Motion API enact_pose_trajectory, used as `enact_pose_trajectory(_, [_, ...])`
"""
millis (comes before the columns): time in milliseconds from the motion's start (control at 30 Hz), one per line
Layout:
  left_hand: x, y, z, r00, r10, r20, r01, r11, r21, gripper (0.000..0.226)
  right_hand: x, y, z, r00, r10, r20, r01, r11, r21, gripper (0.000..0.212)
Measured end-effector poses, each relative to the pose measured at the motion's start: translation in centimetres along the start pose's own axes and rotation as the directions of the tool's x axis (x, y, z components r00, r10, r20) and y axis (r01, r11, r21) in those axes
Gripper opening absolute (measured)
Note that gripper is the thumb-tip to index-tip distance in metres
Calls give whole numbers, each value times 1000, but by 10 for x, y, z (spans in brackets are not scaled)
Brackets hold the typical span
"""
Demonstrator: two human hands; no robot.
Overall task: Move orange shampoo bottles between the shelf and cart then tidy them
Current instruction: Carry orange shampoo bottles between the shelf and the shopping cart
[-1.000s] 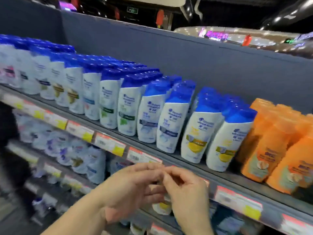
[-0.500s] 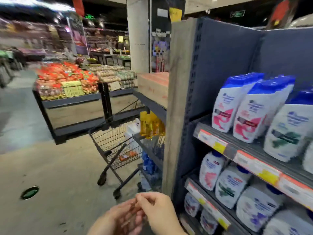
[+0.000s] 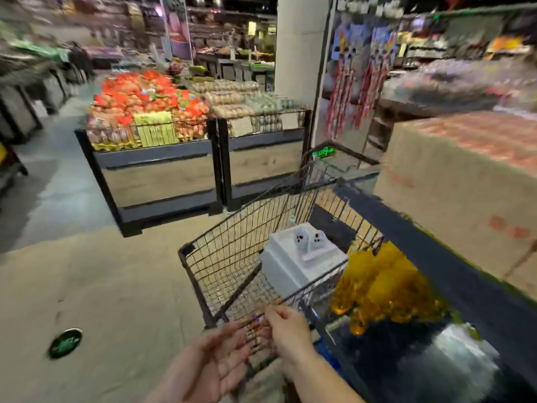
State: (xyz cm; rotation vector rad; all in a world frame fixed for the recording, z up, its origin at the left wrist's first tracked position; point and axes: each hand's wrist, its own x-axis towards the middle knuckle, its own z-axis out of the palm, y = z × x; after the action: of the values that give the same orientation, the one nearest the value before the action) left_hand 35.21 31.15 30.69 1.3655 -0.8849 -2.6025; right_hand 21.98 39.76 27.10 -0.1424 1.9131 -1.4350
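Since the earlier frame we have turned from the shelf to the cart (image 3: 232,263), now just beyond our hands. Left hand (image 3: 212,365) open and empty; right hand (image 3: 290,330) pinched loosely, holding nothing we can discern. No orange bottles are visible in the cart, so moving and tidying seem left

Cart (image 3: 232,257) stands center on floor w/ a box (image 3: 293,266) in its right half. Shelf unit (image 3: 436,257) just right of cart, bottles (image 3: 383,286) on it; produce bins (image 3: 154,158) behind cart. Both hands at cart's near end, left hand (image 3: 209,365) beside right hand (image 3: 290,330).
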Motion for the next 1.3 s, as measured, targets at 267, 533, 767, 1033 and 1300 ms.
enact_pose_trajectory(267, [158,116,17,994,-105,19,104,993,48,22,173,-12,41,973,181,-143,-174,983,60,18])
enact_pose_trajectory(533, [321,169,-11,924,-382,-29,377,891,252,21,292,51,86,735,583,-345,-408,788,461,14])
enact_pose_trajectory(767, [439,155,-33,883,-450,-133,467,812,349,25,382,146,93,531,680,-506,-569,729,381,13])
enact_pose_trajectory(1033, [467,129,-38,854,-490,-177,513,732,448,21,421,166,112,519,743,-423,-707,651,275,35])
enact_pose_trajectory(1300, [444,150,-23,856,-493,-155,482,653,584,21,386,99,132,692,659,-296,-497,731,467,26])
